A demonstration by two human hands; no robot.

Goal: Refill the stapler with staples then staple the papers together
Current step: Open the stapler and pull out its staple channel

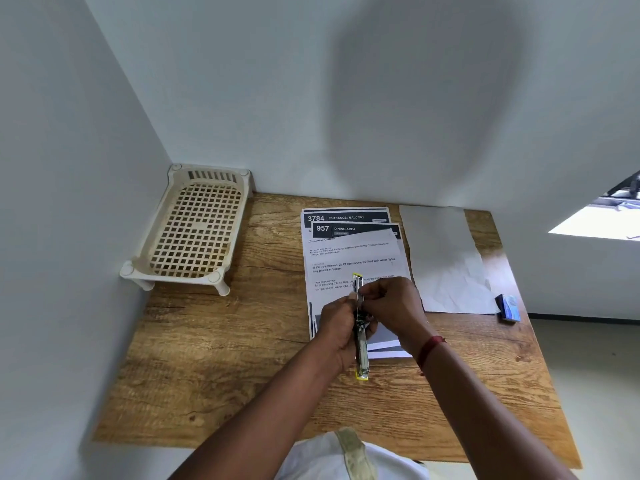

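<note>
A long metal stapler (361, 355) with yellow ends is swung open flat and held above the wooden table (214, 358). My left hand (337, 323) grips its middle from the left side. From the right, my right hand (391, 304) pinches at the upper half of the stapler with its fingertips; whether it holds staples is hidden. Under both hands lies a loose stack of printed papers (349, 252). A small blue staple box (508, 307) lies at the table's right edge.
A cream plastic lattice tray (194, 233) on short legs stands in the back left corner against the walls. A blank, creased white sheet (446, 258) lies right of the printed papers. The table's right edge drops off to the floor.
</note>
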